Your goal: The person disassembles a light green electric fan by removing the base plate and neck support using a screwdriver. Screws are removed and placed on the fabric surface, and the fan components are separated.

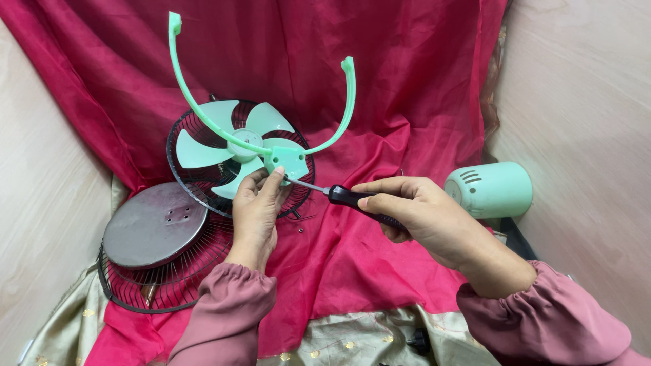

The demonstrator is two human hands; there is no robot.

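Green fan bracket (285, 159) gripped by left hand (258, 203); right hand (417, 213) clenched on screwdriver (346, 197).

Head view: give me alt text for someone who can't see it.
A left hand steadies a mint-green plastic U-shaped fan bracket while the right hand drives a black-handled screwdriver into its base. Behind, on red cloth, lie a bladed wire fan guard, a round grey metal base plate and a mint-green motor housing.
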